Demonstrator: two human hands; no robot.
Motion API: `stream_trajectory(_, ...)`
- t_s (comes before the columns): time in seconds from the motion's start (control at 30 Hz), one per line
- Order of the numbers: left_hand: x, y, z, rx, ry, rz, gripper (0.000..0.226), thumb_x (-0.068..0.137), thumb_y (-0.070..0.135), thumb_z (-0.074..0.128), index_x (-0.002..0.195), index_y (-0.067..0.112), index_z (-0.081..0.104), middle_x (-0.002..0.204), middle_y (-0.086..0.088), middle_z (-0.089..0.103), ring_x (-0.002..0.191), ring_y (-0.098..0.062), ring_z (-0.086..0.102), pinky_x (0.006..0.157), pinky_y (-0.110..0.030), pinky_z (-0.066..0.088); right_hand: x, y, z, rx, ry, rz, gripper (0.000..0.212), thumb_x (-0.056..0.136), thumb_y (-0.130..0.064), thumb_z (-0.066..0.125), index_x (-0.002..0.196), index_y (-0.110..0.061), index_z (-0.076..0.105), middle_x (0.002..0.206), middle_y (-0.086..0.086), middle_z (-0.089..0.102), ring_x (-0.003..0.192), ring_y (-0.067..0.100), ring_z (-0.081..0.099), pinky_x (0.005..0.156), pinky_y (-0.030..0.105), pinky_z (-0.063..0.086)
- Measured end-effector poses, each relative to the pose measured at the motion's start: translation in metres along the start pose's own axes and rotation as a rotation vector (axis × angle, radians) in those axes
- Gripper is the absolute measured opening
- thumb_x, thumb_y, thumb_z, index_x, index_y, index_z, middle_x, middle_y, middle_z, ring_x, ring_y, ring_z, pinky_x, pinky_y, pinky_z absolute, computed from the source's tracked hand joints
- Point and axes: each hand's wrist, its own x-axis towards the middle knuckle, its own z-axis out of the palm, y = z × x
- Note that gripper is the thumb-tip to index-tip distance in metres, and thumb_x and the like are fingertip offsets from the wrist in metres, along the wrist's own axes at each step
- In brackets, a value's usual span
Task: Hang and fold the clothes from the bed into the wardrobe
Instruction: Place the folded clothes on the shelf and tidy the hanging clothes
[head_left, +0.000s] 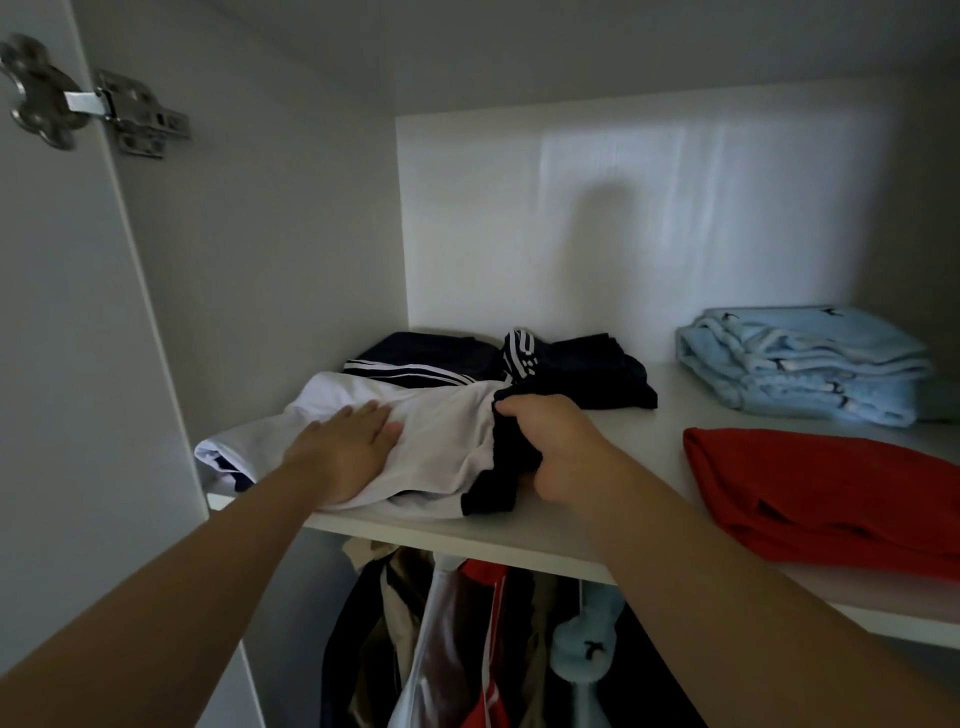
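While left hand (348, 449) lies flat on white shirt (441, 441), fingers straight, pressing down, right hand (550, 441) has fingers curled tight round navy sleeve (511, 467) at shirt's right edge. Shirt sits on shelf (519, 535), near left. Navy stack (597, 374) just behind, touching it. Red top (831, 488) near right, blue bundle (805, 364) far right. Hanging clothes (467, 649) under shelf. Hinge (104, 104) up top left.

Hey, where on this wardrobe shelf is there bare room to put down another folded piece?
A bare strip of shelf runs front to back between the white garment and the red garment. It narrows at the back between the navy pile and the light blue stack. The left and right ends are crowded.
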Motion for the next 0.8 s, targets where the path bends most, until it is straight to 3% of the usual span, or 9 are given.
stream_trajectory(0.1,0.001,0.001,0.002,0.039,-0.052,0.032,0.058,0.106,0.044,0.021,0.157,0.016,0.021,0.165,-0.005,0.016,0.151,-0.024,0.017,0.121,-0.048,0.018,-0.002,-0.004,-0.004,0.098,-0.040,0.061,0.035,0.087,-0.015,0.066,0.122,-0.013,0.061,0.108,0.013,0.070,0.088,0.027,0.068,0.063,0.033,0.057)
stream_trajectory(0.2,0.003,0.005,0.003,0.101,-0.125,0.026,0.062,0.104,0.053,0.015,0.158,0.022,0.015,0.165,0.000,0.015,0.150,-0.021,0.021,0.122,-0.042,0.016,-0.003,-0.003,-0.008,0.011,-0.031,0.063,0.035,0.087,-0.017,0.068,0.121,-0.011,0.062,0.107,0.015,0.070,0.092,0.030,0.069,0.070,0.038,0.059)
stream_trajectory(0.3,0.005,0.016,-0.004,0.123,-0.170,0.064,0.069,0.099,0.065,0.019,0.156,0.027,0.028,0.160,0.002,0.033,0.143,-0.022,0.036,0.118,-0.040,0.025,-0.001,-0.002,-0.015,-0.100,0.089,-0.045,0.051,0.085,-0.004,0.067,0.133,-0.005,0.047,0.112,0.020,0.062,0.096,0.034,0.065,0.075,0.044,0.059)
stream_trajectory(0.37,0.010,0.025,-0.012,0.160,-0.169,0.066,0.073,0.092,0.074,0.026,0.150,0.032,0.040,0.152,0.005,0.045,0.137,-0.020,0.044,0.113,-0.037,0.032,-0.002,-0.004,-0.024,-0.187,0.135,-0.116,0.048,0.086,0.002,0.062,0.131,-0.002,0.047,0.112,0.020,0.060,0.096,0.033,0.063,0.073,0.040,0.058)
stream_trajectory(0.43,0.015,0.035,-0.018,0.264,-0.047,0.084,0.080,0.082,0.082,0.030,0.146,0.036,0.042,0.151,0.008,0.045,0.136,-0.019,0.044,0.111,-0.040,0.034,-0.003,-0.008,-0.039,-0.254,0.171,-0.161,0.039,0.086,0.006,0.059,0.124,0.000,0.053,0.107,0.019,0.061,0.095,0.033,0.063,0.077,0.043,0.059)
stream_trajectory(0.53,0.018,0.047,-0.006,0.331,0.075,0.244,0.079,0.084,0.078,0.033,0.152,0.037,0.029,0.159,0.008,0.030,0.146,-0.020,0.027,0.117,-0.048,0.025,-0.006,-0.017,-0.066,-0.334,0.230,-0.167,0.023,0.085,0.007,0.060,0.108,0.003,0.062,0.102,0.022,0.064,0.094,0.037,0.064,0.085,0.049,0.057)
stream_trajectory(0.63,0.022,0.062,0.019,0.313,-0.065,0.385,0.069,0.097,0.063,0.026,0.157,0.035,0.008,0.166,0.008,0.005,0.153,-0.017,0.002,0.122,-0.052,0.003,-0.011,-0.025,-0.091,-0.380,0.274,-0.159,0.015,0.084,0.007,0.062,0.098,0.003,0.063,0.102,0.025,0.065,0.095,0.039,0.065,0.086,0.053,0.056)
stream_trajectory(0.73,0.025,0.082,0.031,0.335,-0.170,0.385,0.066,0.098,0.062,0.012,0.157,0.035,-0.003,0.166,0.011,-0.004,0.153,-0.021,-0.002,0.118,-0.062,0.000,-0.015,-0.035,-0.106,-0.419,0.314,-0.196,0.011,0.083,0.004,0.066,0.089,-0.004,0.062,0.092,0.019,0.065,0.083,0.031,0.065,0.067,0.039,0.060)
stream_trajectory(0.8,0.024,0.095,0.034,0.382,-0.199,0.390,0.068,0.097,0.063,0.005,0.157,0.032,-0.004,0.166,0.009,-0.006,0.153,-0.024,-0.002,0.116,-0.066,0.003,-0.018,-0.044,-0.109,-0.404,0.328,-0.223,0.013,0.082,0.000,0.069,0.093,-0.005,0.063,0.089,0.016,0.065,0.079,0.027,0.064,0.056,0.029,0.054)
